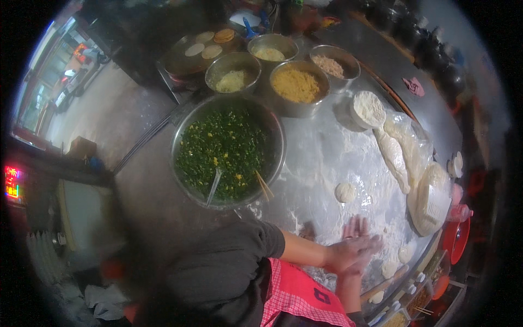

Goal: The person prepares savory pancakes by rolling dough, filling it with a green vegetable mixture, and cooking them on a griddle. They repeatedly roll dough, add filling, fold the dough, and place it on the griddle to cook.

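Observation:
My left hand [351,254] lies across my right hand [356,229], palm against palm, over the floured metal worktop [314,163]. Both are blurred with fingers stretched out; nothing shows between them, though the palms are hidden. Beyond my fingertips sits a round dough ball [345,192]. To the right are two smaller dough pieces, one dough lump [389,269] and another dough lump [405,253]. Near my right forearm lies a wooden rolling pin [384,284], with a pale dough piece [376,297] beside it.
A large steel basin [282,163] holds chopped greens, a spoon [214,186] and chopsticks [264,186]. Several filling bowls stand behind, near a round griddle [175,57] with flatbreads. Right are a flour tub [368,109], bagged dough [427,196] and a red basin [457,241].

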`<state>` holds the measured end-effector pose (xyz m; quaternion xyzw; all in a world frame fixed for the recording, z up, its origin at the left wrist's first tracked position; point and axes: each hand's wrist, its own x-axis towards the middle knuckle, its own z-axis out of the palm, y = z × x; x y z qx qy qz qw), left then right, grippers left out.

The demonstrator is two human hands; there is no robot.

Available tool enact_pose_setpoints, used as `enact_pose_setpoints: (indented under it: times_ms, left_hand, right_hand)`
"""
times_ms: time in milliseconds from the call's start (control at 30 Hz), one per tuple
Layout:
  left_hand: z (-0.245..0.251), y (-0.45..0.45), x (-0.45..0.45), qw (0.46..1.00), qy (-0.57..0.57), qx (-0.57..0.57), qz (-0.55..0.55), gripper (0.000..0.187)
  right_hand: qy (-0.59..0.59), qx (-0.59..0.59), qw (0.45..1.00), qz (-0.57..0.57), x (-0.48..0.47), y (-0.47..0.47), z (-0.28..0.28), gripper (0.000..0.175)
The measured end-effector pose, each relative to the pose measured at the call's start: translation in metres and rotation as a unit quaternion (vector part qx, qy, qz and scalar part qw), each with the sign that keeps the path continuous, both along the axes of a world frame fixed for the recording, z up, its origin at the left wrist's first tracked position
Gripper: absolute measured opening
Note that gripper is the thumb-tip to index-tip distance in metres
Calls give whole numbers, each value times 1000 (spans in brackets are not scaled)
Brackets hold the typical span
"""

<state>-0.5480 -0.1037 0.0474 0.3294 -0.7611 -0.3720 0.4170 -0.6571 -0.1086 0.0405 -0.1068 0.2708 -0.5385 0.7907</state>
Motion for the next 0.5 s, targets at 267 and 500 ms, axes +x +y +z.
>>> enact_pose_setpoints:
  times_ms: [267, 500]
  left_hand:
    - [-12, -17, -2, 996, -69, 61, 17, 76]
    - [-5, -34, 19, 967, -122, -105, 198, 84]
  right_hand:
    - [51, 28, 998, -22, -4, -10, 9, 73]
    - [86, -1, 996, -38, 27, 5, 27, 80]
